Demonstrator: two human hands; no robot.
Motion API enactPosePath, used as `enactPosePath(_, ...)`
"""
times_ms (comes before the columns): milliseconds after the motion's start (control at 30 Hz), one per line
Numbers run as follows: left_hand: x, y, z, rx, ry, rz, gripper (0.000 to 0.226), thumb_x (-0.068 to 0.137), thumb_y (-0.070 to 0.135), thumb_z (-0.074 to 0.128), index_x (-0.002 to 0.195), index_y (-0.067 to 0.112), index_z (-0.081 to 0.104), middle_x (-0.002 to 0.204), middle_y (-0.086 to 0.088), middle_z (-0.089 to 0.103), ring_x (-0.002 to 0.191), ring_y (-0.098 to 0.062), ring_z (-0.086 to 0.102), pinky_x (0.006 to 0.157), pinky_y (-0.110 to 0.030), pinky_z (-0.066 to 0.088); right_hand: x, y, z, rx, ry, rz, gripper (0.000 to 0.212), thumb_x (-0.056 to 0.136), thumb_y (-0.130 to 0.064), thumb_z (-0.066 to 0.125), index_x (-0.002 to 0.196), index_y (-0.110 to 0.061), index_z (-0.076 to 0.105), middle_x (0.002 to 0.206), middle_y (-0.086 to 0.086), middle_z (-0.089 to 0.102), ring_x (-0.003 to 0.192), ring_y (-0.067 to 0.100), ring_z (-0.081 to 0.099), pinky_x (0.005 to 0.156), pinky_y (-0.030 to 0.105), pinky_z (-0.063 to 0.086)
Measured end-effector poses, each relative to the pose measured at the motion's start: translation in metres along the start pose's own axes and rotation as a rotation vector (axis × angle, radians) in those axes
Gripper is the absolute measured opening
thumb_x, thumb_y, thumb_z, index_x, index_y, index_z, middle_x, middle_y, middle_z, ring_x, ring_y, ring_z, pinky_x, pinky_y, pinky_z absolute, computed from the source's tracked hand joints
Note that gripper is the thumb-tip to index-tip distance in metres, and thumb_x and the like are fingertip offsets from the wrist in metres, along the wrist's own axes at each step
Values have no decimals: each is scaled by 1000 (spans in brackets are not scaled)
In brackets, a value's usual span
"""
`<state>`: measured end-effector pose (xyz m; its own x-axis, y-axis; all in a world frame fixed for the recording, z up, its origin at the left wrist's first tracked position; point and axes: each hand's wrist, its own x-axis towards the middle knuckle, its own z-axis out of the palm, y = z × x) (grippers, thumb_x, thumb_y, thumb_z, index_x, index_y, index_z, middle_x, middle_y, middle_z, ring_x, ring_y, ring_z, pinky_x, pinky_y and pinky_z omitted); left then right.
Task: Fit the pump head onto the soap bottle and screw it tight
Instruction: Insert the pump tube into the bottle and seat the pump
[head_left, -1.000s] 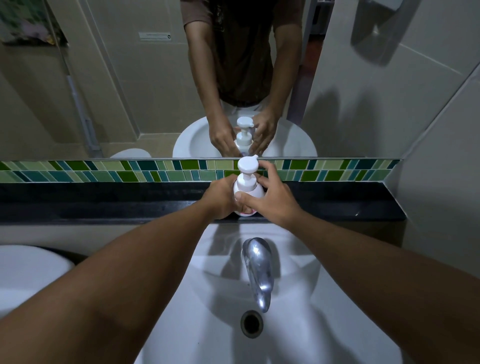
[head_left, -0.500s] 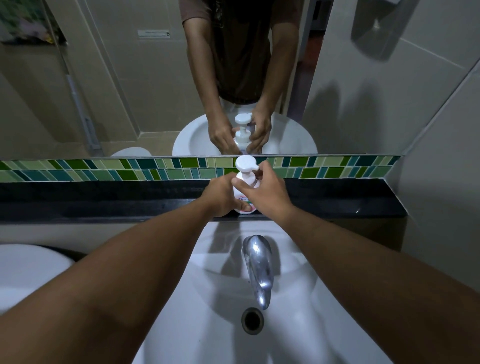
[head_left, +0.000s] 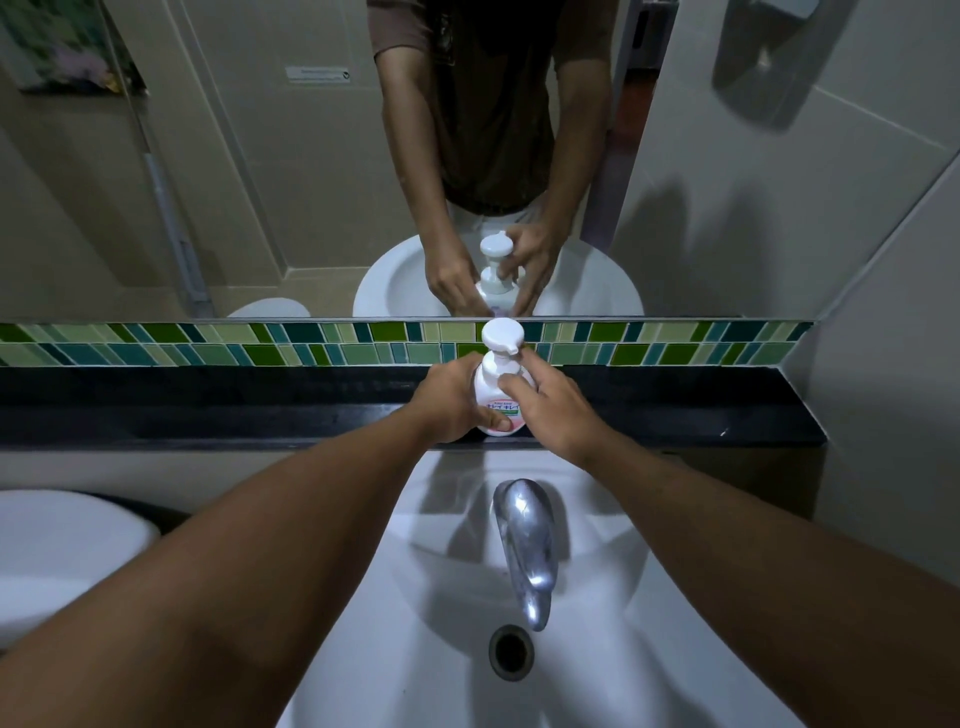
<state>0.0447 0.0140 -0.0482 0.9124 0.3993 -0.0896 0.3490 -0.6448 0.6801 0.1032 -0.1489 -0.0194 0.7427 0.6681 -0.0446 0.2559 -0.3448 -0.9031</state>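
A white soap bottle (head_left: 491, 395) with a pink and green label stands upright on the black ledge (head_left: 208, 410) behind the sink. Its white pump head (head_left: 502, 335) sits on the bottle's neck, spout pointing right. My left hand (head_left: 451, 402) wraps the bottle's body from the left, thumb across the lower label. My right hand (head_left: 553, 410) rests against the bottle's right side, with fingertips at the pump collar and shoulder. The collar is partly hidden by my fingers.
A chrome tap (head_left: 524, 545) rises over the white basin (head_left: 415, 649), with the drain (head_left: 510, 652) below it. A green mosaic tile strip (head_left: 260, 343) and a mirror (head_left: 260, 182) back the ledge. Another white basin edge (head_left: 62, 545) lies at the left. A grey wall (head_left: 883, 364) closes the right.
My right hand has turned around the pump collar and now sits lower against the bottle's right side. The pump spout has swung toward the right. My left hand keeps its hold.
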Motion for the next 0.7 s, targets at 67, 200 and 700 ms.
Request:
enactPosePath(67, 1, 0, 0, 4, -3, -2, 73, 57, 31, 102, 121, 25, 67, 111, 3, 76, 101, -21, 69, 92, -36, 55, 0, 1, 0, 12, 17, 4, 33, 105, -30, 52, 136, -35, 63, 120, 1, 71, 106, 18, 66, 88, 29, 45)
enactPosePath(200, -1, 3, -1, -4, -3, 4, 74, 57, 31, 102, 122, 26, 67, 113, 3, 76, 103, -22, 68, 93, -37, 56, 4, -5, 7, 30, 143, 16, 30, 93, -39, 72, 118, -25, 61, 107, -7, 74, 99, 16, 70, 83, 31, 53)
enactPosePath(700, 1, -2, 1, -10, 10, 7, 76, 57, 33, 102, 124, 25, 66, 113, 1, 75, 103, -24, 68, 93, -39, 55, 12, -6, -11, -103, -76, 25, 44, 99, -37, 57, 143, -38, 58, 134, -2, 69, 123, 21, 64, 111, 42, 46)
